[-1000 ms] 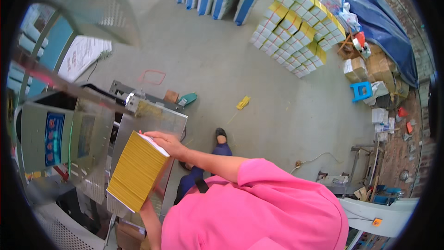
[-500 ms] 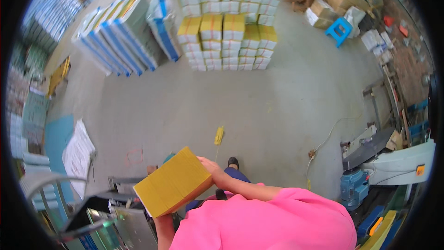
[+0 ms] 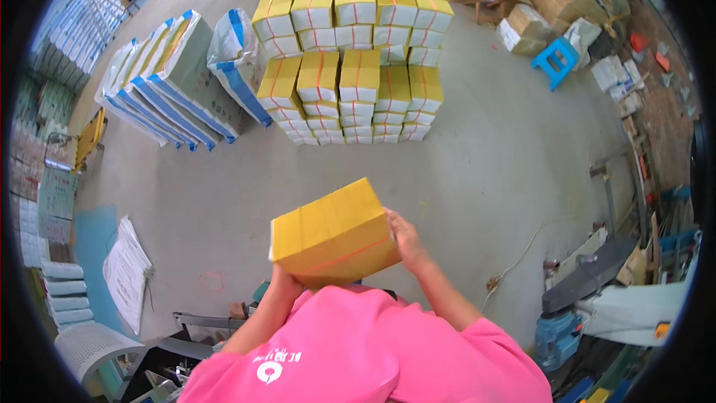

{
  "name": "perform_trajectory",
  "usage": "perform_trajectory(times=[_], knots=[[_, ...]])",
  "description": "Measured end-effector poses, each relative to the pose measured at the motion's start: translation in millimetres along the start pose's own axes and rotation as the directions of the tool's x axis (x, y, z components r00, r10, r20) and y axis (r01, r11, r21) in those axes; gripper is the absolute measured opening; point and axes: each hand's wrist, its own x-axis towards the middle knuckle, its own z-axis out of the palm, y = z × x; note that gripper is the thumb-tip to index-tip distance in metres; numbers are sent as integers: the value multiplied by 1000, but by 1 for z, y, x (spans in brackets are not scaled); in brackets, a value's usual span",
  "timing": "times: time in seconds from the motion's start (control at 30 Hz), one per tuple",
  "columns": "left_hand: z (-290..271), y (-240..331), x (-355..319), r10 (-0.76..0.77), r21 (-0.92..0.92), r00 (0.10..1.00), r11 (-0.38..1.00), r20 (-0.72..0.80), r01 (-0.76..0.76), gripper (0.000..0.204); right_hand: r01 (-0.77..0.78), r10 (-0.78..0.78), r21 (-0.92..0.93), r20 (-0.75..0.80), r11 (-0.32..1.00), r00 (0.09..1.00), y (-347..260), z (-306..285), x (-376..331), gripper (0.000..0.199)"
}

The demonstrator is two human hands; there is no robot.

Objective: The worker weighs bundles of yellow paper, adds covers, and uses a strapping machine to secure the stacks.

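Observation:
Between my two hands, in front of my chest, is a tilted yellow block-shaped bundle (image 3: 328,227), with a thin red string along its near side and a white edge at its left. My right hand (image 3: 405,239) grips its right end, fingers against that side. At the lower left corner, my left hand (image 3: 287,276) supports it from below, its fingers mostly hidden behind the bundle. Ahead on the floor stands a stepped stack of similar bundles (image 3: 359,75), yellow on top, white on the sides, tied with red string.
Left of the stack stand large white-and-blue wrapped packs (image 3: 190,67). A blue stool (image 3: 556,62) and cardboard boxes (image 3: 524,28) are at the far right. Machinery with a blue motor (image 3: 557,339) stands at the near right. A cable (image 3: 514,265) runs over the grey floor (image 3: 477,157).
The bundle has moved from the lower left up and right, to in front of me, and has turned. My left hand now shows at its lower left corner. My view has shifted toward the stack.

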Motion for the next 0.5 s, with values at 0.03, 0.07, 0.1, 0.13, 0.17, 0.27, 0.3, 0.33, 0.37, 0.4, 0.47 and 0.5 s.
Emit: perform_trajectory(times=[0.03, 0.07, 0.1, 0.13, 0.17, 0.27, 0.3, 0.33, 0.37, 0.4, 0.47, 0.5], knots=[[25, 6, 33, -116, 51, 993, 992, -18, 117, 49, -38, 37, -22, -84, 999, 996, -11, -17, 24, 50], [49, 15, 69, -112, 29, 994, 993, -12, 112, 49, -79, 71, -40, -168, 996, 983, -20, -35, 48, 52], [69, 15, 101, -157, 196, 987, 969, 26, 149, 45, -65, 23, -137, -284, 988, 959, -10, -61, 65, 52], [73, 11, 119, -209, 357, 977, 916, 33, 184, 42, -98, 57, -138, -274, 986, 960, -11, -80, 75, 52], [66, 0, 155, -82, 486, 982, 874, 168, -10, 40, -81, 70, -41, -218, 996, 973, -23, -97, 94, 51], [125, 14, 219, -117, 535, 982, 844, 147, 20, 36, -130, 172, 179, -243, 975, 955, -42, -132, 146, 49], [156, 17, 235, -230, 424, 973, 881, -7, 212, 35, -173, 248, 269, -280, 948, 927, -51, -147, 166, 47], [171, 17, 250, -236, 423, 972, 879, -13, 219, 35, -179, 256, 271, -281, 946, 925, -59, -161, 185, 47], [185, 18, 265, -319, 416, 948, 860, -12, 295, 35, -217, 286, 247, -289, 944, 914, -66, -175, 203, 48], [197, 13, 284, -405, 411, 914, 832, -11, 373, 35, -256, 317, 224, -303, 940, 899, -72, -191, 221, 49], [214, -6, 318, -436, 340, 900, 844, -16, 415, 37, -346, 372, 142, -272, 927, 887, -103, -216, 266, 52], [227, -15, 339, -461, 278, 887, 852, -5, 444, 39, -412, 412, 55, -251, 909, 876, -118, -230, 294, 54]])
